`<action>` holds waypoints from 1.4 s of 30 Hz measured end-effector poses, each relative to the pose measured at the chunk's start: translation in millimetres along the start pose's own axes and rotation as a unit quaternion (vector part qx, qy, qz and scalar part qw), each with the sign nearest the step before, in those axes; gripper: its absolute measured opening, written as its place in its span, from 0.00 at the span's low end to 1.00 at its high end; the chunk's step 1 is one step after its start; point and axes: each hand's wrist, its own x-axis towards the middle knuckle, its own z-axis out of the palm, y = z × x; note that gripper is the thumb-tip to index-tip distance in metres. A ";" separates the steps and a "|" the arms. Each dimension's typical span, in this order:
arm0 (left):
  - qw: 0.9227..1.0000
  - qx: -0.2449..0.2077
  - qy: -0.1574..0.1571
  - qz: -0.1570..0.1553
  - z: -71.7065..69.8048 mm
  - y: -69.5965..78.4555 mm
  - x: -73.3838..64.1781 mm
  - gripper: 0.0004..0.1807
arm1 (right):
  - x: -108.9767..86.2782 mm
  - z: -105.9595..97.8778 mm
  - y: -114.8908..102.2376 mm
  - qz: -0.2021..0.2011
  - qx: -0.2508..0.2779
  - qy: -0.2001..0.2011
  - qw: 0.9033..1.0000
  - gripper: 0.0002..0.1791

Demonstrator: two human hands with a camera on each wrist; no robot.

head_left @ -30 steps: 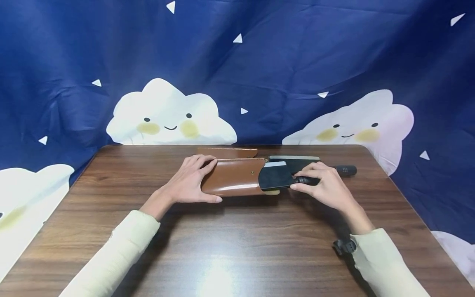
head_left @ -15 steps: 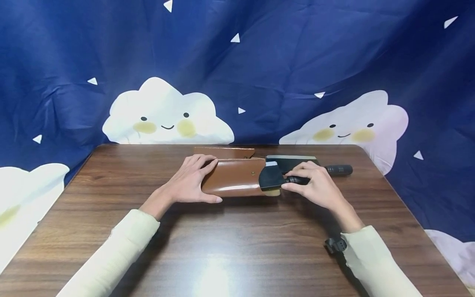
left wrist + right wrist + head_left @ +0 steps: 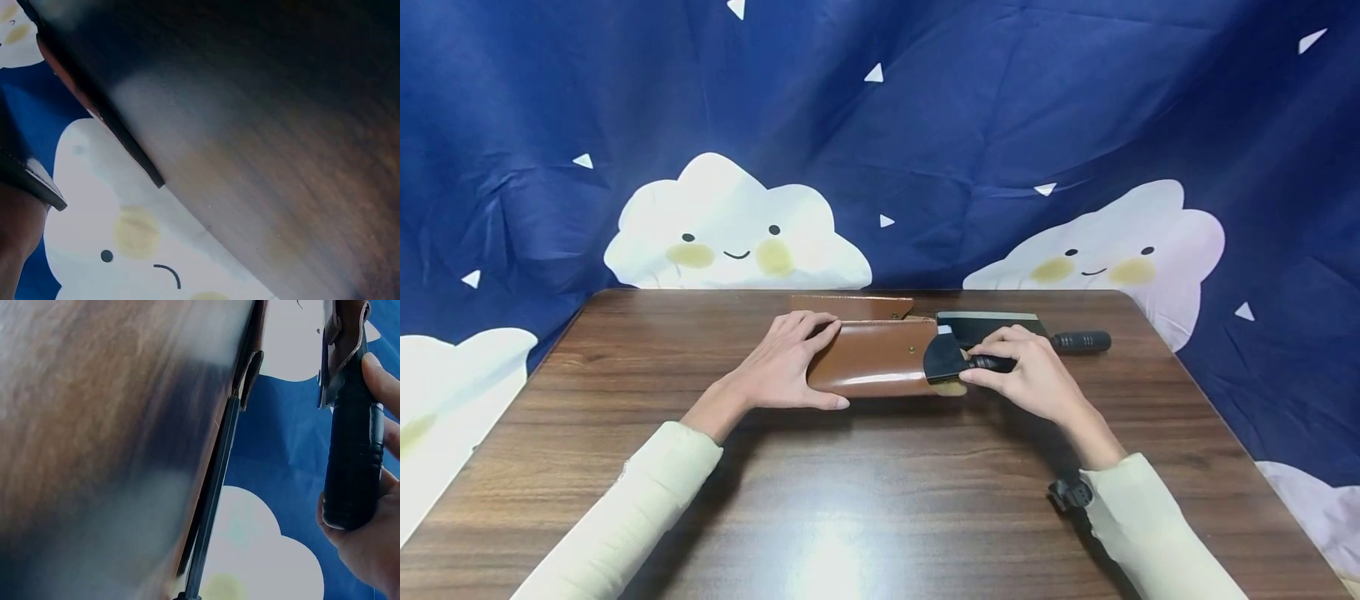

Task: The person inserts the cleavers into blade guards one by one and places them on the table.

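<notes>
Black cleaver most of the way into the front sheath

A blue backdrop with printed clouds stands behind the wooden table. Toward the table's far edge lies the second cleaver, its blade uncovered, beside the brown rear sheath (whether the two touch is hidden). Nearer, the black cleaver and the front sheath are held up together; the right wrist view shows the handle well apart from the table.

The left hand grips the front sheath at the end away from its mouth, thumb along the near edge and fingers at the far one. The right hand pinches the handle between thumb and fingers.

The sheathing looks well advanced: only a short stretch of blade shows outside the mouth. That stretch seems to be what is left here, while the second cleaver lies bare. Smallest of all, a stud sits near the mouth, with nothing visibly fastened over it.
</notes>
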 end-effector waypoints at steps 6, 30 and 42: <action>1.000 -0.006 -0.005 -0.005 -0.1 0.9 -3.0 0.64 | -0.8 1.7 -3.0 -0.004 0.000 -0.013 1.000 0.16; 1.000 -0.007 -0.008 -0.003 -0.2 5.8 8.0 0.63 | 3.3 3.3 -8.0 -0.074 -0.009 -0.038 0.997 0.16; 1.000 -0.007 -0.020 -0.008 -2.4 7.0 11.3 0.64 | 4.8 5.1 -8.7 -0.103 -0.002 -0.036 0.994 0.14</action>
